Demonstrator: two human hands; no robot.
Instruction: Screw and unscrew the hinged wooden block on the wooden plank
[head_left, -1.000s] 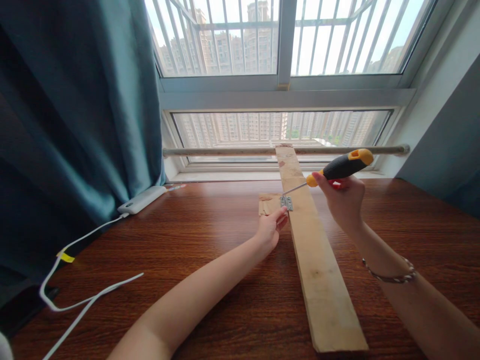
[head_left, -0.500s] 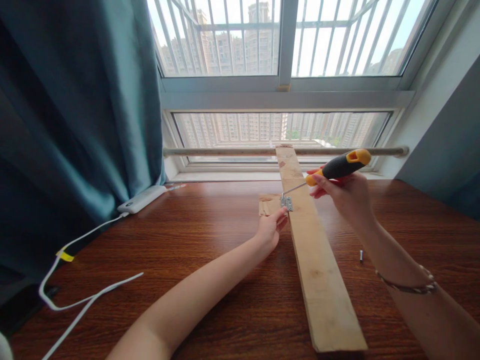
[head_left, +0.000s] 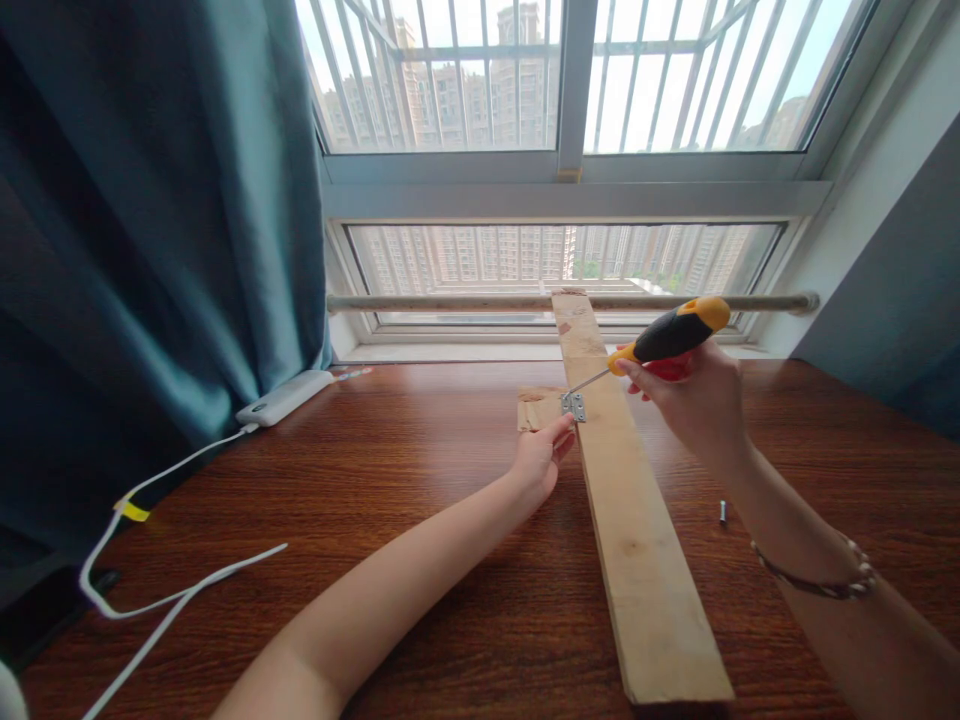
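A small silver hinge (head_left: 579, 407) lies across the seam between a long pale wooden board (head_left: 637, 540) and a short wooden piece (head_left: 534, 411) to its left. Curled at the hinge's near edge, my left hand (head_left: 536, 462) pinches there with thumb and fingertips. My right hand (head_left: 694, 395) is wrapped round a black-and-yellow screwdriver (head_left: 671, 334), which slants down to the left. Its tip meets the hinge's left leaf; whether a screw sits under it is too small to tell.
A small screw (head_left: 722, 512) lies on the brown wooden table (head_left: 450, 580) right of the board. At left are a white power strip (head_left: 283, 398), its white cable (head_left: 180, 462) and a blue curtain (head_left: 165, 200). A rail (head_left: 450, 303) runs before the window.
My right hand and the screwdriver handle have shifted slightly left, and the grip has turned a little. The tip stays on the hinge; my left hand and the board keep their places.
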